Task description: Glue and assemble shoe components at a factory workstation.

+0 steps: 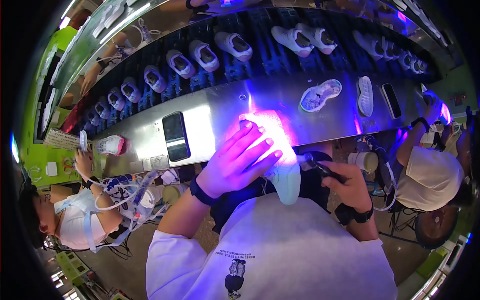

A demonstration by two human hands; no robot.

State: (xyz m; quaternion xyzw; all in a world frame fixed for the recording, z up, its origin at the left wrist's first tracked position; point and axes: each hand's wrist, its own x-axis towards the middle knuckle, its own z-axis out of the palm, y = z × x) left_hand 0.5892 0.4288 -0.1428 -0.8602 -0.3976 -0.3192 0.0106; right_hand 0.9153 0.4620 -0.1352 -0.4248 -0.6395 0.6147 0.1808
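White fabric of my T-shirt (305,245) fills the space just below the pale shoe (285,182), whose toe points back at me over the near edge of the metal bench (210,100). A strong pink-violet glare washes out its far part. From the shoe's left, my left hand (235,160) has hold of it, fingers slightly spread and curved across it; I cannot see the thumb. On the shoe's right, my right hand (350,185) is closed around a black-handled tool (325,170), its metal end close beside the shoe; I cannot tell whether they touch. Left of the shoe lies a black phone (175,135); to its right and beyond, a white sole (365,96). Farther beyond the shoe runs a row of light shoes (204,55). A co-worker (82,220) sits well left of it.
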